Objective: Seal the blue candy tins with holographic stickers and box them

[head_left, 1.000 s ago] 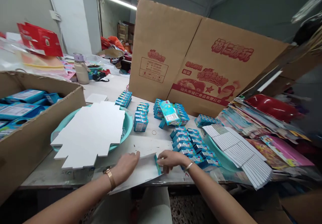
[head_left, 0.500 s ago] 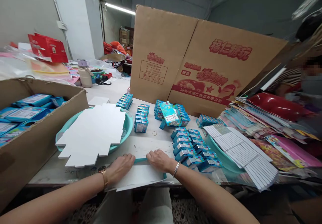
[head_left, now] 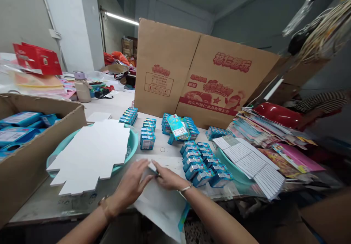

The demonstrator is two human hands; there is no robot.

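Note:
A thin card sheet [head_left: 161, 205], white on the inner face and blue on the outside, lies tilted over the table's near edge. At its far end, a folded edge is pinched in my right hand [head_left: 168, 177], the fingers closed on it. My left hand [head_left: 133, 182] is just to the left, its fingers stretched out and its thumb apart, the fingertips at the same fold and somewhat blurred. Part of the sheet's far end is hidden behind both hands. To the right stand blue printed small boxes [head_left: 202, 177] in two rows.
A stack of white card cutouts [head_left: 90, 156] covers a teal basin [head_left: 134, 141] on the left. Beyond it stands an open carton [head_left: 41, 167] of blue packs. More small boxes [head_left: 147, 142] stand mid-table before a tall cardboard sheet [head_left: 167, 50]. Striped white cards [head_left: 246, 160] lie on another basin at right.
The card sheet has tipped, its near end hanging lower. My left hand has gone from pressing the fold to stretched fingers; my right hand now pinches the fold. The view has shifted slightly.

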